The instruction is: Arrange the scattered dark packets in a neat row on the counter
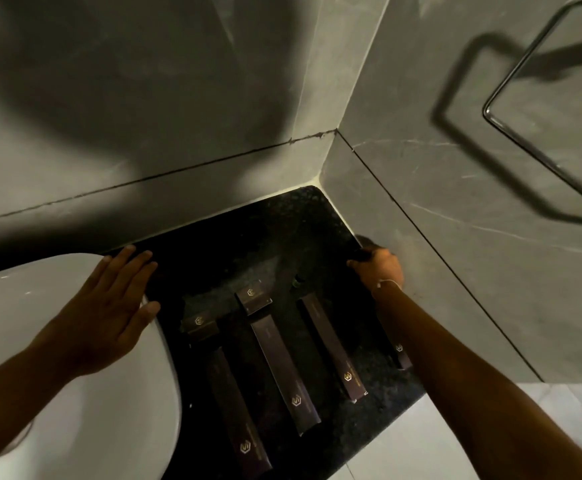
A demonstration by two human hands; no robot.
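Three long dark packets with gold logos lie side by side on the black speckled counter (pixel 248 244): a left packet (pixel 237 410), a middle packet (pixel 282 372) and a right packet (pixel 331 348). Two small dark boxes (pixel 201 325) (pixel 253 299) sit at the far ends of the left and middle ones. A fourth packet (pixel 402 356) lies close to the right wall, mostly hidden under my right forearm. My right hand (pixel 379 268) is curled shut at its far end, gripping something dark. My left hand (pixel 109 306) hovers flat and open over the basin's rim.
A white basin (pixel 75 393) fills the left side and overlaps the counter. Grey tiled walls close the corner at the back and on the right. A metal towel ring (pixel 511 81) hangs on the right wall. The counter's front edge (pixel 386 431) drops to a pale floor.
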